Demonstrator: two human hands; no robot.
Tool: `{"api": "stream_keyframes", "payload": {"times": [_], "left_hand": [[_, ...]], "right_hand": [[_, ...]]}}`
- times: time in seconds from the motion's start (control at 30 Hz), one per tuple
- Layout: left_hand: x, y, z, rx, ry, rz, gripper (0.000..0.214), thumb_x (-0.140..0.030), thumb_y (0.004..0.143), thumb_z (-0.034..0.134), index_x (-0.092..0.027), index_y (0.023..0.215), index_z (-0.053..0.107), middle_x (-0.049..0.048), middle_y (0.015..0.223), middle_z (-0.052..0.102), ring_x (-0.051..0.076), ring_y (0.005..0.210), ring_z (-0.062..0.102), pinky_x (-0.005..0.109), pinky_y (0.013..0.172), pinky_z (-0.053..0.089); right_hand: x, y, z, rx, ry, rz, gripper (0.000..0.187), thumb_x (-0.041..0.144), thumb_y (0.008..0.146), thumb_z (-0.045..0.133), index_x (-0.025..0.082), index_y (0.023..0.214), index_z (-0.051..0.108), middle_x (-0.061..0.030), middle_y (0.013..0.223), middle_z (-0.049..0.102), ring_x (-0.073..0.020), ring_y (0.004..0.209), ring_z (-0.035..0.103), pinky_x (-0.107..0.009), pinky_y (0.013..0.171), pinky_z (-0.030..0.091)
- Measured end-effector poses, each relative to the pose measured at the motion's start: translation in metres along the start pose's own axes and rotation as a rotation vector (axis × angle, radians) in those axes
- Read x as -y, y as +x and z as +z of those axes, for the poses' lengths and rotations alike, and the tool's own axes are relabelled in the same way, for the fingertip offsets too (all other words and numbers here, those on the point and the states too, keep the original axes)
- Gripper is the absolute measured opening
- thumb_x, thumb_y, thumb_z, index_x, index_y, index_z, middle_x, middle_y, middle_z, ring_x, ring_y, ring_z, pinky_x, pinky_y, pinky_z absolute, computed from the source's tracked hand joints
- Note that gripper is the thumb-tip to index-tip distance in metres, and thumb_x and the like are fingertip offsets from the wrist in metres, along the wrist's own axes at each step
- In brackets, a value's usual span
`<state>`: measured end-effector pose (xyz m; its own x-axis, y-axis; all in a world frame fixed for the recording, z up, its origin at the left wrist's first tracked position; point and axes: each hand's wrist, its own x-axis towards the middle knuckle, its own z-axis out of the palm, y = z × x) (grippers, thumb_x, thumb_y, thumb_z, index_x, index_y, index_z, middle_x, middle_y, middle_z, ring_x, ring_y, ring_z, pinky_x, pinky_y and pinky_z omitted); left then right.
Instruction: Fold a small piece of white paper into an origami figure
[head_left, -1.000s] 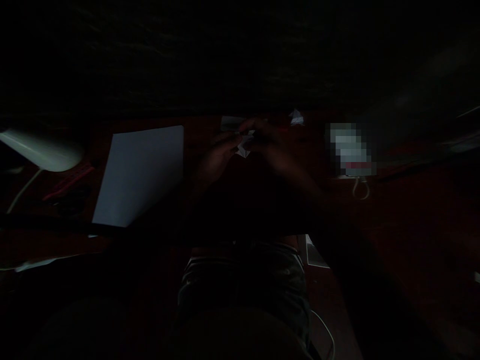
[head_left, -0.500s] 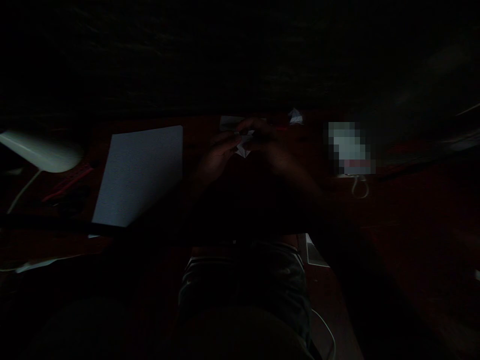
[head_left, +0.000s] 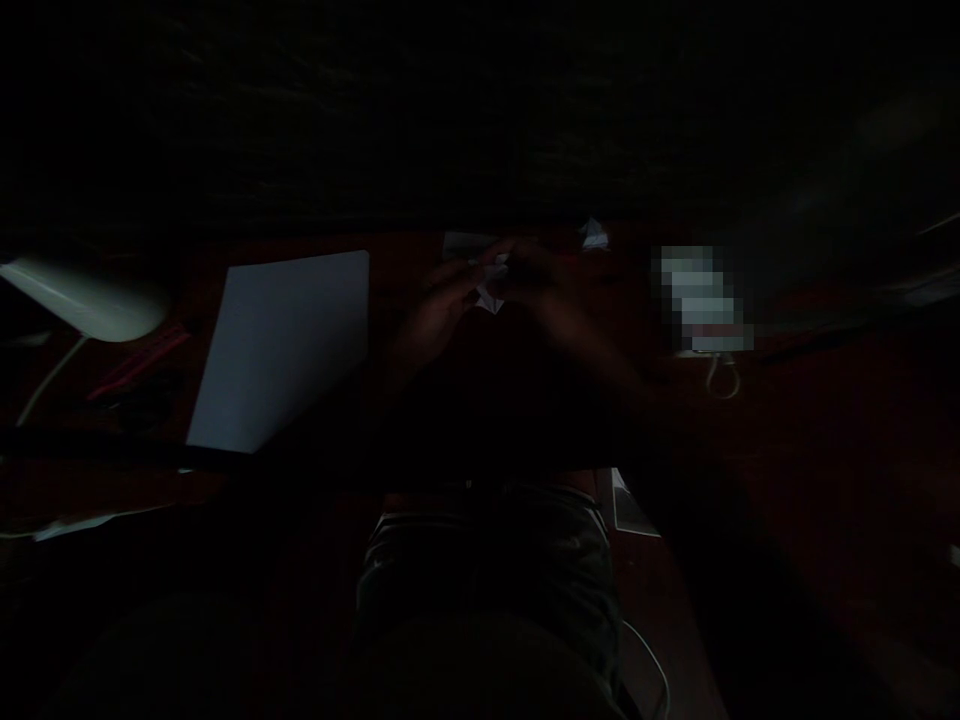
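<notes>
Two hands (head_left: pixel 487 295), one folded paper (head_left: pixel 491 291)

Very dark scene. A small folded white paper (head_left: pixel 491 288) is pinched between the left hand (head_left: pixel 435 315) and the right hand (head_left: pixel 541 292) over a reddish table (head_left: pixel 787 420). A blank white sheet (head_left: pixel 281 345) is laid to the left, another paper scrap (head_left: pixel 594 236) beyond the hands.

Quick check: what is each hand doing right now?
Left hand: pinching the small folded white paper.
Right hand: pinching the same paper from the other side.
</notes>
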<state>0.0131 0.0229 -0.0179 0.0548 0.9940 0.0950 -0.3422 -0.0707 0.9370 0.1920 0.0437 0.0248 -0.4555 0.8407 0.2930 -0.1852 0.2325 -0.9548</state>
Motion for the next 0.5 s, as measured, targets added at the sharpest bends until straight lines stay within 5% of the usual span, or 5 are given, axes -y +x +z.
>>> {"api": "stream_keyframes", "payload": {"times": [0.5], "left_hand": [[-0.004, 0.001, 0.006, -0.083, 0.009, -0.003, 0.025, -0.045, 0.099, 0.085, -0.023, 0.098, 0.076, 0.0022, 0.102, 0.083, 0.020, 0.102, 0.080, 0.027, 0.082, 0.058]], "right_hand": [[-0.023, 0.004, 0.000, -0.153, -0.198, -0.070, 0.026, 0.045, 0.090, 0.086, 0.029, 0.104, 0.071, -0.0032, 0.106, 0.077, -0.0290, 0.118, 0.072, -0.047, 0.107, 0.061]]}}
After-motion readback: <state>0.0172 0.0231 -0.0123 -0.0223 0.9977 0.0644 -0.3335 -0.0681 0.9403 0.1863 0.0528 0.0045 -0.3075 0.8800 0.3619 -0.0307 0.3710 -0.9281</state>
